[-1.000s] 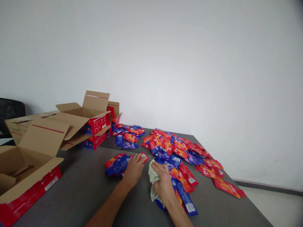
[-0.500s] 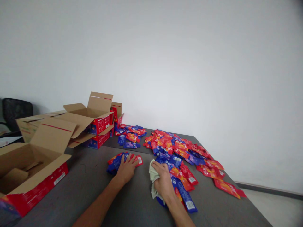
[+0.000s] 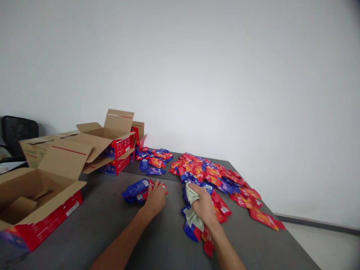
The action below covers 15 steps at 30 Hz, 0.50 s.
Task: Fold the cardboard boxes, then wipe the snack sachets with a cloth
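I see my left hand (image 3: pixel 155 198) pressed flat, fingers spread, on a small stack of glossy red and blue foil sachets (image 3: pixel 137 190) on the dark grey counter (image 3: pixel 112 228). My right hand (image 3: pixel 205 206) is clenched on a soft pale green cloth (image 3: pixel 194 210) over more sachets. These look light, limp and slippery; I would pinch them by the edges. The open red-sided cardboard box (image 3: pixel 36 202) nearest me holds only loose cardboard inserts.

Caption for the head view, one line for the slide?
Left hand rests on a small stack of packets; right hand holds a cloth by a bigger pile.
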### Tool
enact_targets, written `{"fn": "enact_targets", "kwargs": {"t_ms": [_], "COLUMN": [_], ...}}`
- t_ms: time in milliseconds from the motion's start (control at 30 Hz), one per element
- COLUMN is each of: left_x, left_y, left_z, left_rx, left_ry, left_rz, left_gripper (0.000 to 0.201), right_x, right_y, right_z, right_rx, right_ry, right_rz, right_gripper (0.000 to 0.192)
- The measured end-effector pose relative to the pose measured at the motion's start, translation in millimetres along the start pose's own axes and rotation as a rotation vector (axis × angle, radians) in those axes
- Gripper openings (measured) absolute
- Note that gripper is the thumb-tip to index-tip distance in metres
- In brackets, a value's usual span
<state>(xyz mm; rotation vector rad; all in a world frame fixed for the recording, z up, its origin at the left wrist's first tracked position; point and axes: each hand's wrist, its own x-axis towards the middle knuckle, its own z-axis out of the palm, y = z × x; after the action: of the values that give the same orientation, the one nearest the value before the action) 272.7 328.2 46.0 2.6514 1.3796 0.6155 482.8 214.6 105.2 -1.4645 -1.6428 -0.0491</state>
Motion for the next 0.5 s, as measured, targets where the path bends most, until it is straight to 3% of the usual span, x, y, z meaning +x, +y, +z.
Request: {"fn": "enact_targets", "kwargs": {"t_ms": [133, 267, 400, 500], "left_x": [4, 5, 13, 22], "left_y": [48, 91, 115, 120], "left_z": [8.5, 24.8, 39.6, 43.6], "left_rx": [-0.286, -0.421, -0.392, -0.328], "left_ry": [-0.037, -0.083, -0.044, -0.122], "left_rz": [0.031, -0.003, 0.015, 0.091], "left_gripper": [0.031, 0.037, 0.059, 0.053], "right_x": [4, 5, 7, 5], "right_y": [13, 29, 37, 43], "right_z": [-21, -31, -29, -23], "right_rx": [-0.053, -0.116, -0.144, -0.129], "right_ry": [-0.006, 0.021, 0.028, 0.041], "right_rz": [0.028, 0.068, 0.115, 0.158], "right_gripper": [0.042, 0.045, 0.049, 0.048]}}
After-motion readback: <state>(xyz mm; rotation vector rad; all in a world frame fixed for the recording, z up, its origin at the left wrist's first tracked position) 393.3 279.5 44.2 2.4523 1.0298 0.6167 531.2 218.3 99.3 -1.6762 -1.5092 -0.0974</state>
